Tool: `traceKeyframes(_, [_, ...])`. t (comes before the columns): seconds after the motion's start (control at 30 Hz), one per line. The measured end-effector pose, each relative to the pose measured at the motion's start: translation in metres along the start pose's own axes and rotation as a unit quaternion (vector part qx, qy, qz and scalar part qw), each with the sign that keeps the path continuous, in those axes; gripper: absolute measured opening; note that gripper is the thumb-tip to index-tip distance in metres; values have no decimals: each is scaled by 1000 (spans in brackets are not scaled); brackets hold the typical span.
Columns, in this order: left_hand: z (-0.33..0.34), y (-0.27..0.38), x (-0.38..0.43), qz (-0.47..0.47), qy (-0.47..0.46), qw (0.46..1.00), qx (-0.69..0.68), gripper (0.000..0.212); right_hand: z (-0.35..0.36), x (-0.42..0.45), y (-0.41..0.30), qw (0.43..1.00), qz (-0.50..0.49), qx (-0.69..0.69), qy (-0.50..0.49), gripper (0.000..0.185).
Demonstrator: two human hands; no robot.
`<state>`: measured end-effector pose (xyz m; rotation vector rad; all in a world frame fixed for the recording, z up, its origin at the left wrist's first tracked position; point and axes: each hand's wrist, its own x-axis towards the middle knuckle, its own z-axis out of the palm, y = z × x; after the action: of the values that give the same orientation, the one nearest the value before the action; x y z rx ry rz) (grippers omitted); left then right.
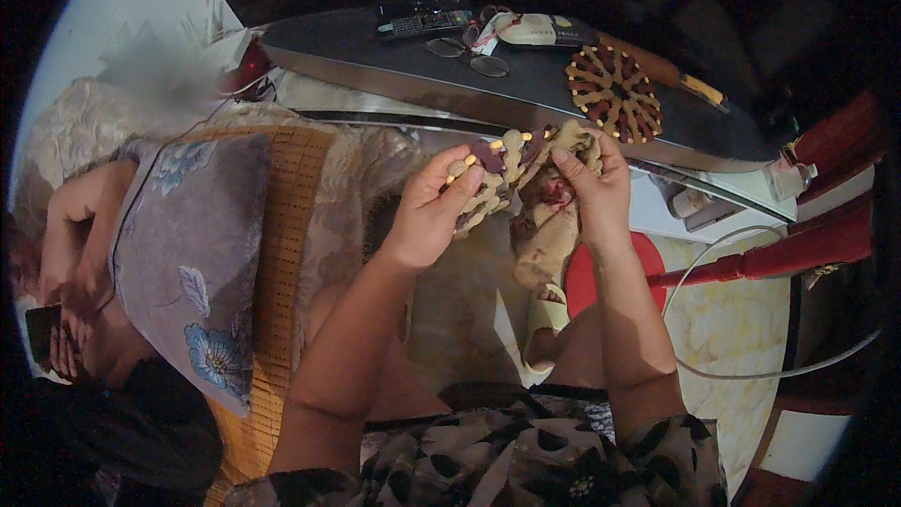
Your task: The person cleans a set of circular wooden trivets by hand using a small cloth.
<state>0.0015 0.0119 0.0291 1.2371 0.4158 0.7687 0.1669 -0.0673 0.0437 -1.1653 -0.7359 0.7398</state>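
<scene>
My left hand pinches the left part of a beaded mat, made of tan and dark maroon pieces with yellow beads. My right hand grips its right end, where the tan pieces are bunched up. The mat is raised in front of me, short of the table's near edge, and sags between the hands. A round mat of like pieces, tan and dark maroon with yellow beads round its rim, lies flat on the table beyond my right hand.
The dark table bears a remote control, eyeglasses and a pouch or packet. A red stool stands right of my legs. At the left, another person sits beside a purple-grey cushion. A clear container is at the right.
</scene>
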Motion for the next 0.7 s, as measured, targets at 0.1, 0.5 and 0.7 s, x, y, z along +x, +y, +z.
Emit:
traceKeyframes(0.1, [1,-4,2,17,-8,999,-35,25,3,-2,2,997,-68,-4,22,19])
traceKeyframes(0.5, [5,-12,2,2,4,999,-52,23,-4,-7,-8,809,-354,-461,-87,33])
traceKeyframes(0.7, [5,-10,5,-20,35,994,-101,23,-20,-6,2,924,-156,-317,-147,26])
